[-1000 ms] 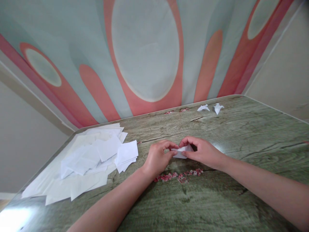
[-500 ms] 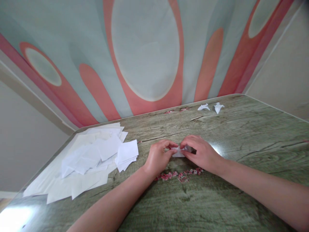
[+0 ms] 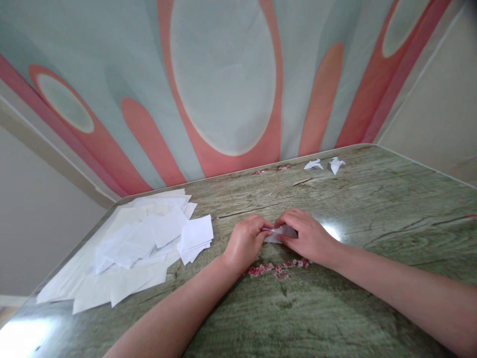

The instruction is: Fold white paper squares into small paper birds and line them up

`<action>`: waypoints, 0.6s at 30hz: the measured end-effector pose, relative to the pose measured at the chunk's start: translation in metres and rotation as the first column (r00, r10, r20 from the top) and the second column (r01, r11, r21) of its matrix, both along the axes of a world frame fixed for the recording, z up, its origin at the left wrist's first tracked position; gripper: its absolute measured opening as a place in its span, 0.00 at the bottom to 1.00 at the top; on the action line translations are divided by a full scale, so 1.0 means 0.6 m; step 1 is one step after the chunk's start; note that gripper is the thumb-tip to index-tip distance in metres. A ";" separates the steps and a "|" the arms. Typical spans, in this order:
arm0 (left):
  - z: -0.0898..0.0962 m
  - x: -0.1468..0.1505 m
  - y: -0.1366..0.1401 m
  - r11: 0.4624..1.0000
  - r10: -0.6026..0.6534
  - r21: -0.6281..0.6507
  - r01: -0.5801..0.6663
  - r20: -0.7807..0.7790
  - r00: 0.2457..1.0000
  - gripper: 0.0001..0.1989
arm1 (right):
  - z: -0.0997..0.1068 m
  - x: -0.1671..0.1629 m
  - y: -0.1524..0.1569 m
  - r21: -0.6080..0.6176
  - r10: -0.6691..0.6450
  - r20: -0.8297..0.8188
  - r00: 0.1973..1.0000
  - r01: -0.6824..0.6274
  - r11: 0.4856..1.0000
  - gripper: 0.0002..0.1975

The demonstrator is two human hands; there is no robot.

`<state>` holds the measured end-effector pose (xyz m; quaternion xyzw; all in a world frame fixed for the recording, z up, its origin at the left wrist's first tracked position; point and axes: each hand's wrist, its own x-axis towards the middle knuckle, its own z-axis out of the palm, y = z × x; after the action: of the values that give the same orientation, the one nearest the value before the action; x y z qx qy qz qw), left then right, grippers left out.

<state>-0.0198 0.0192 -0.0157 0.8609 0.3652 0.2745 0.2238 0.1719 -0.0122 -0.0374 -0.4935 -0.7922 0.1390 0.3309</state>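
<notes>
Between my two hands is a small piece of folded white paper (image 3: 274,237), low over the wood-patterned table. My left hand (image 3: 247,242) pinches its left part between thumb and fingertips. From the other side, my right hand (image 3: 304,233) has its thumb and index finger closed on the paper near the middle. The fingers hide much of it, so its exact folded shape is unclear. Two small folded white paper figures, one winged figure (image 3: 313,164) and a second one (image 3: 336,165), rest near the table's far edge.
Left of my hands lies a spread heap of white paper sheets (image 3: 122,248), with a small stack of square papers (image 3: 196,234) at its right side. The table (image 3: 335,298) meets a patterned curtain-like backdrop (image 3: 223,79) at its far edge.
My right hand's fingertips have shifted slightly left along the paper, and the left fingers have closed more tightly on it. The view has moved very slightly; the heap and figures lie as before.
</notes>
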 end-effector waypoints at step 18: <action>-0.005 -0.002 0.005 0.990 -0.074 0.110 0.089 -0.128 0.989 0.04 | 0.004 -0.008 -0.005 0.083 -0.021 0.074 0.997 0.015 0.996 0.04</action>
<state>-0.0211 0.0219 -0.0188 0.9019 0.3264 0.2320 0.1618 0.1670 -0.0155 -0.0348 -0.4913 -0.8046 0.0847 0.3225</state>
